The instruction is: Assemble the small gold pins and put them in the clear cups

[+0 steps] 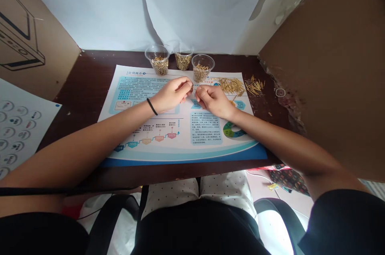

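Observation:
My left hand [173, 94] is closed, fingers curled toward the middle, with what looks like a small brass-coloured piece barely showing at the fingertips. Facing it, close by, is my right hand [215, 100], also closed in a pinch; whatever its fingers hold is hidden. Both are over a printed sheet [165, 148]. Just beyond them stand three clear plastic cups of small brass-coloured parts: a left cup [158, 59], a middle cup [183, 56] and a right cup [203, 67]. To the right of my right hand lies a pile of thin brass-coloured pins [231, 86].
More loose brass pins [255, 85] lie on the dark table [96, 62] beside the sheet. Cardboard walls stand at the left [39, 26] and right [339, 66], and a white paper backing [198, 10] rises behind the cups. Another printed sheet [24, 122] is at the left.

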{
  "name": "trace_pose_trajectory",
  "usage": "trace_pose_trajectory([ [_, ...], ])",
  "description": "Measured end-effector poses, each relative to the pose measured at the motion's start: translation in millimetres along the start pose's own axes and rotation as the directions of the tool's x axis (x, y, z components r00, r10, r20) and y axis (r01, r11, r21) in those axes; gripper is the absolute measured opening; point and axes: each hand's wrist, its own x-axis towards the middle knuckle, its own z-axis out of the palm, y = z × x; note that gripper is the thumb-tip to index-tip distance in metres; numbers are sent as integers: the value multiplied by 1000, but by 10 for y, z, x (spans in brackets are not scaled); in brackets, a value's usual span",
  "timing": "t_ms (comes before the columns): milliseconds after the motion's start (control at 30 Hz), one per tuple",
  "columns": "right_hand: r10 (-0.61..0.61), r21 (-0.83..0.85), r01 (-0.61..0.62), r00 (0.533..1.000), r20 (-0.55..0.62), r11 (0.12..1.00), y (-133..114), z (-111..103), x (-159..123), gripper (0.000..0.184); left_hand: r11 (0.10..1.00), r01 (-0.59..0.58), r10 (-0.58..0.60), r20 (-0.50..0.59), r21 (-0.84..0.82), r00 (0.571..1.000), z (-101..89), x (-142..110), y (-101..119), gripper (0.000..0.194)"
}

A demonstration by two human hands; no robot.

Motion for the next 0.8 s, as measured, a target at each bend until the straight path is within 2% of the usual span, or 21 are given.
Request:
trace_pose_trajectory([
  [200, 7, 16, -7, 1000, -13, 1000, 63, 11, 9, 55, 995, -72, 68, 62, 65, 996, -9, 0, -14, 23],
  [500, -5, -55, 4, 1000, -8, 998, 79, 10, 2, 54, 977, -178, 166, 102, 120, 981, -28, 5, -48, 23],
  [800, -62, -149, 58, 998, -23, 987, 48, 3, 11, 46, 940, -243, 240, 39, 240, 970, -4, -18, -34, 21],
])
